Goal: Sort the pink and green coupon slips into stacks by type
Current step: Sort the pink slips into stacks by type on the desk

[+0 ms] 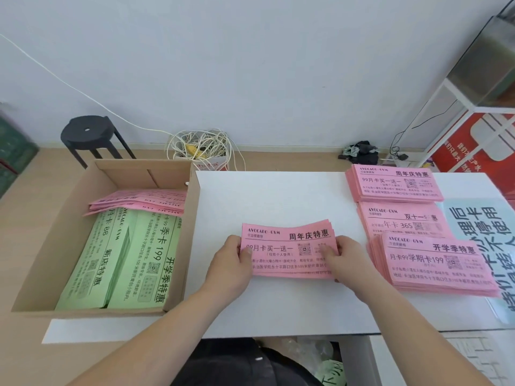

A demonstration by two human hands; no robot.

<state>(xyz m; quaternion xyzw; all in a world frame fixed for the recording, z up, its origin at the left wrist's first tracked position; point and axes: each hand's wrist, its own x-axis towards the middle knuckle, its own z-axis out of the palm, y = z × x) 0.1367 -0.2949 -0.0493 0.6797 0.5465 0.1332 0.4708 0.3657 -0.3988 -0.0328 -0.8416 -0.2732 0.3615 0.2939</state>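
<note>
Both thumbs lie on top, fingers curled under the short ends: left hand (pixel 233 263) and right hand (pixel 344 260) pinch a pink bundle (pixel 288 249) mid-table (pixel 278 196), probably squaring its edges. Its heading matches the far pink stack (pixel 394 183); green slips (pixel 119 257) wait in the box (pixel 55 240).

A slightly bowed pink bundle (pixel 289 250) rests print-up at the middle of the tabletop (pixel 278 196). At right, three pink stacks form a column: far stack (pixel 393 183), middle stack (pixel 401 218), near stack (pixel 434 266). In the cardboard box (pixel 55 246) at left, green slips (pixel 119 260) lie lengthwise, with fanned pink slips (pixel 142 203) over their far ends.
</note>
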